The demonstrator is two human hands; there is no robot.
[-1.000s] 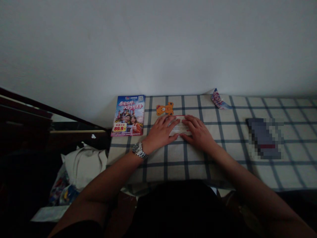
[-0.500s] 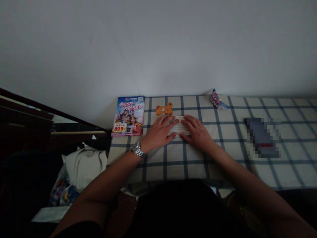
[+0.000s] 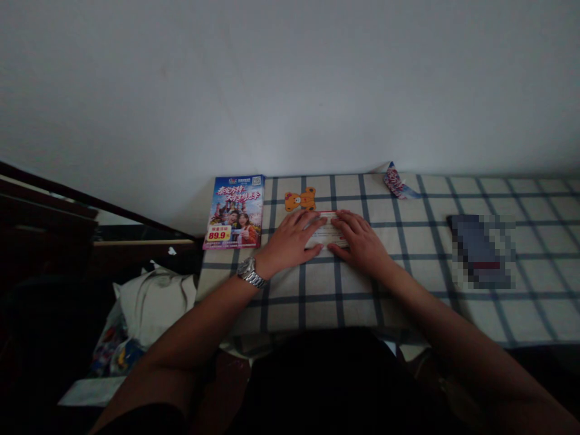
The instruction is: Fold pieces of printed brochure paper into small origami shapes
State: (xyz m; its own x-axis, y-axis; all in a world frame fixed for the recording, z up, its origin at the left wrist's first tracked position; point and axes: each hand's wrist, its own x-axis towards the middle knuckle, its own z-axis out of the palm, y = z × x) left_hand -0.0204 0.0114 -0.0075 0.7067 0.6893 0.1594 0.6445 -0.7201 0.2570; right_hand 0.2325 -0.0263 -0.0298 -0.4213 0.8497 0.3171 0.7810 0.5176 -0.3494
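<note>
A small white printed card or envelope [image 3: 327, 232] lies on the checked cloth [image 3: 408, 272] near the wall. My left hand [image 3: 290, 241], with a metal watch at the wrist, rests flat on the card's left part, fingers spread. My right hand [image 3: 360, 241] lies flat over its right part, fingers stretched out. Neither hand grips anything. An orange bear-shaped cutout [image 3: 300, 200] lies just beyond my left fingers.
A colourful flyer [image 3: 234, 211] lies at the cloth's left edge by the wall. A small patterned wrapper [image 3: 397, 181] sits at the back. A blurred dark object [image 3: 483, 251] lies to the right. Bags and white cloth [image 3: 151, 299] are heaped below on the left.
Both hands have stayed flat on the card; only the view shifted slightly.
</note>
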